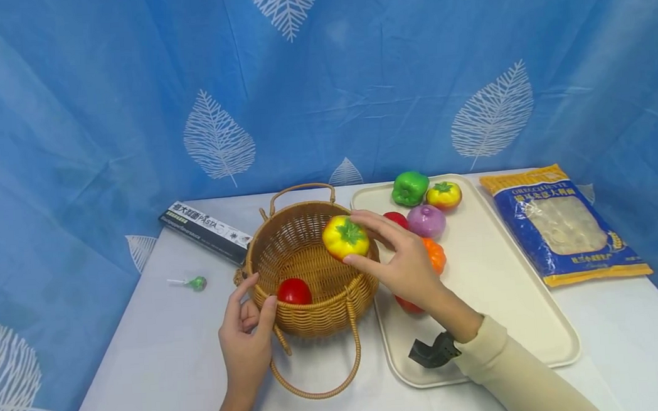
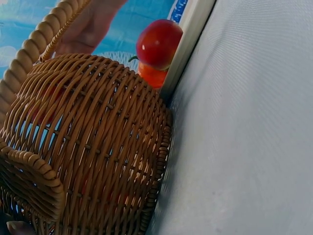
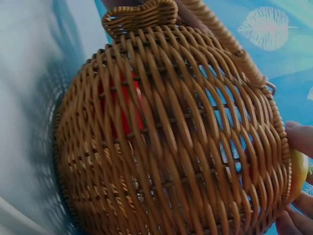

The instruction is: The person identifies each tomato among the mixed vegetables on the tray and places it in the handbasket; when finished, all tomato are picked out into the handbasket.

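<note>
A yellow-red fruit with a green leafy top (image 1: 346, 237) is pinched by my right hand (image 1: 408, 263) over the right part of the wicker basket (image 1: 313, 316). The right wrist view shows that fruit (image 3: 298, 176) beside the basket's rim, partly hidden, with fingers around it. Inside the basket a red round item (image 1: 294, 292) lies near the front wall. At the basket's front left rim, my left hand (image 1: 246, 336) grips the edge with thumb and forefinger. Woven basket wall (image 2: 98, 132) fills much of the left wrist view.
Right of the basket, a cream tray (image 1: 498, 283) holds a green pepper (image 1: 410, 188), a purple onion (image 1: 427, 221), another yellow-red fruit (image 1: 444, 196) and several red or orange pieces. A pasta bag (image 1: 568, 225) lies far right; a black box (image 1: 206, 230) and lollipop (image 1: 198, 283) lie left.
</note>
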A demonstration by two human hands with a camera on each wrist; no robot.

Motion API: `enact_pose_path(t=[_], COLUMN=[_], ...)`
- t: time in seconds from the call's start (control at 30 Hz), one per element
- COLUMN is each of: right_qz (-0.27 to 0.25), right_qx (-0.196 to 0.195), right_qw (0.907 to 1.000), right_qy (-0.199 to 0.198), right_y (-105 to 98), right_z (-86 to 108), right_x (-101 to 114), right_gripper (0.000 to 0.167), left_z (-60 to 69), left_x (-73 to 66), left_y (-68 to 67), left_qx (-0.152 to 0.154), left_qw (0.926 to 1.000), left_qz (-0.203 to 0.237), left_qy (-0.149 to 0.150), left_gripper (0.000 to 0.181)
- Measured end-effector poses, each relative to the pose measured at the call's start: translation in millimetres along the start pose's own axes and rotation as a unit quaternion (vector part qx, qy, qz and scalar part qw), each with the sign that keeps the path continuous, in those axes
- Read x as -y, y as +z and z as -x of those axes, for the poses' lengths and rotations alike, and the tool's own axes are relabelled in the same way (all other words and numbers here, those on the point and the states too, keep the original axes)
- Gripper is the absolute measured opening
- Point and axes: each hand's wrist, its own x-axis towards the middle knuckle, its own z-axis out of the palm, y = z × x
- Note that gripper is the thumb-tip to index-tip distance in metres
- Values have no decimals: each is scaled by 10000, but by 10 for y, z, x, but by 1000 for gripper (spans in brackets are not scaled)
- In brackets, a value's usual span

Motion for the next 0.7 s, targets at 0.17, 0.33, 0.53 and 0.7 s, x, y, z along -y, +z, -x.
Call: enact_pose_path(t=[0.17, 0.33, 0.53, 0.7], right_qz=[422, 322, -23, 541], right_qx=[-27, -112, -293, -529], right_qw=[9991, 9994, 9995, 9971], right_qy=[42, -27, -131, -88], right_y=[31, 63, -14, -144], right_z=[15, 8, 42, 190], right_x=[-10, -14, -8, -53], right_gripper=[57, 54, 49, 48], left_z=[-9, -25, -22, -15], left_x=[-6, -6, 7, 11], left_y=[-3, -26, -15, -8], left_qx=[26, -5, 31, 53], left_qw=[10000, 10000, 9999, 9998], left_qz=[-17, 14, 80, 35], left_qy=[-11, 0, 76, 172], left_gripper=[51, 49, 50, 49])
